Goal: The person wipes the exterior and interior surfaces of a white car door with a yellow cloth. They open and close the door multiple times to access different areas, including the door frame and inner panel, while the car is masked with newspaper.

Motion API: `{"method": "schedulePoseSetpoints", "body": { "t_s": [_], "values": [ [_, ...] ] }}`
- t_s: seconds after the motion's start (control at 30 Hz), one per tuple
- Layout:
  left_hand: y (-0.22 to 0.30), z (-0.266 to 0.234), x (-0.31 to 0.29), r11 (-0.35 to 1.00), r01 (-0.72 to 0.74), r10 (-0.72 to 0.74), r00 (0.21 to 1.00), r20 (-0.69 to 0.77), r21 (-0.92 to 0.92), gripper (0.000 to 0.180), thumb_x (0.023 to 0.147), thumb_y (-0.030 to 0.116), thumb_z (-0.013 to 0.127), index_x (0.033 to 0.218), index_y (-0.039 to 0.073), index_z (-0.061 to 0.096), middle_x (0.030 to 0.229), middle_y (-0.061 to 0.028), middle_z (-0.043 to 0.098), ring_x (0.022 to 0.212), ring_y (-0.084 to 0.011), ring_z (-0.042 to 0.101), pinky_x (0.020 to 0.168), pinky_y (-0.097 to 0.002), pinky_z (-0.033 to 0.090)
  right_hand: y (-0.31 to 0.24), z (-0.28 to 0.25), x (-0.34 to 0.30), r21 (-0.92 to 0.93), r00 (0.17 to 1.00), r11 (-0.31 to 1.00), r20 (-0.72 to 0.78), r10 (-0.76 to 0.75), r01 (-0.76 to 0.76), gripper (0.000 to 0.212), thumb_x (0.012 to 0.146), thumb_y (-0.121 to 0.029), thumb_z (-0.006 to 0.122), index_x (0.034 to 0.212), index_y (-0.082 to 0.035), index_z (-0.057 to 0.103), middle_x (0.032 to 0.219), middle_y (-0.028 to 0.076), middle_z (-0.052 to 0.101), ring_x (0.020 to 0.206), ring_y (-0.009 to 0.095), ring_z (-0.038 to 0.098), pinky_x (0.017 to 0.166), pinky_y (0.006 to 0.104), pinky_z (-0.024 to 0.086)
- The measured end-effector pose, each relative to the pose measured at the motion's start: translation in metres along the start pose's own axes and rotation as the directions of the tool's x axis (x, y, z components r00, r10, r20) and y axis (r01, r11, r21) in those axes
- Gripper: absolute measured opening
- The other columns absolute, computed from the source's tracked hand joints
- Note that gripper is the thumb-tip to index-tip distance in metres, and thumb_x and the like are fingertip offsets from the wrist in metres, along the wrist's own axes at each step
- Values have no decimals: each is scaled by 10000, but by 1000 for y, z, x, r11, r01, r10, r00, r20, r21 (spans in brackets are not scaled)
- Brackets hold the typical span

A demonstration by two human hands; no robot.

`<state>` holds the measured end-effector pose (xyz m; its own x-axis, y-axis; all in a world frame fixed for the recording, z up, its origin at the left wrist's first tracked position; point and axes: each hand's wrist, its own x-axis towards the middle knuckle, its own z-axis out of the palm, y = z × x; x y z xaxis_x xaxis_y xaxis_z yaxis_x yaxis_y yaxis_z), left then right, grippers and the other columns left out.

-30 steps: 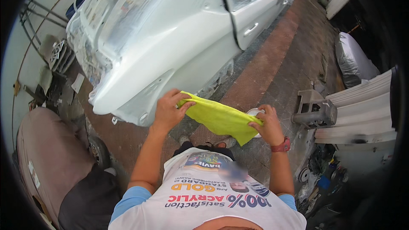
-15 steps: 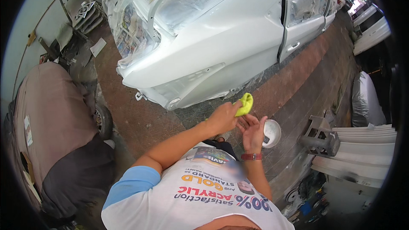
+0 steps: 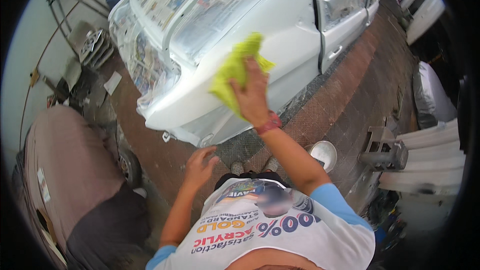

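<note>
A yellow-green cloth is spread out under my right hand, whose fingers hold it against or just over the rear side of a white car body. Whether the cloth touches the paint I cannot tell, as it is blurred. A red watch circles my right wrist. Lower and to the left, my left hand is empty, its fingers apart, in front of my body near the car's lower rear corner. Newspaper and plastic sheeting cover the car's rear opening and windows.
A white bowl sits on the floor right of my feet. Beyond it are a grey concrete block and pale panels. On the left stands a brown-covered vehicle with a wheel. Chair-like items line the left wall.
The bunched cloth has passed from my left hand to my right and is now opened out. My right hand has moved up to the car; my left has come down and left.
</note>
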<state>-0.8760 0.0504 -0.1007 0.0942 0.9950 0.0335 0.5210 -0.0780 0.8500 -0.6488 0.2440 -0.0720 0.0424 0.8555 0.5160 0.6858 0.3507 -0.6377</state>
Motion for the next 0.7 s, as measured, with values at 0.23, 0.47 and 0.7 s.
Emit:
{"method": "schedulePoseSetpoints", "body": {
  "t_s": [0.23, 0.47, 0.7],
  "values": [
    [-55, -2, -22, 983, 175, -166, 978, -130, 61, 252, 999, 136, 757, 1228, 32, 766, 1112, -169, 782, 985, -306, 754, 907, -406, 587, -37, 88, 30, -231, 967, 952, 205, -154, 201, 897, 962, -736, 626, 1688, -248, 431, 1800, 252, 160, 1613, 628, 60, 1159, 904, 7],
    [-65, 32, -6, 974, 110, -109, 994, -15, 200, 229, 988, 122, 750, 1197, 29, 771, 1077, -178, 793, 937, -316, 770, 871, -411, 592, 71, 43, 156, -341, 995, 939, -73, -71, 42, 867, 974, -717, 634, 1672, -236, 455, 1802, 224, 174, 1613, 624, 72, 1174, 888, 106],
    [-69, 69, 13, 908, 362, -386, 919, 86, 211, 249, 994, 154, 738, 1196, 10, 761, 1051, -196, 797, 942, -320, 785, 852, -418, 601, 188, -32, 358, -411, 892, 912, -416, -179, -9, 755, 1044, -597, 585, 1627, -126, 495, 1749, 227, 312, 1629, 508, 220, 1264, 765, 171]
  ]
}}
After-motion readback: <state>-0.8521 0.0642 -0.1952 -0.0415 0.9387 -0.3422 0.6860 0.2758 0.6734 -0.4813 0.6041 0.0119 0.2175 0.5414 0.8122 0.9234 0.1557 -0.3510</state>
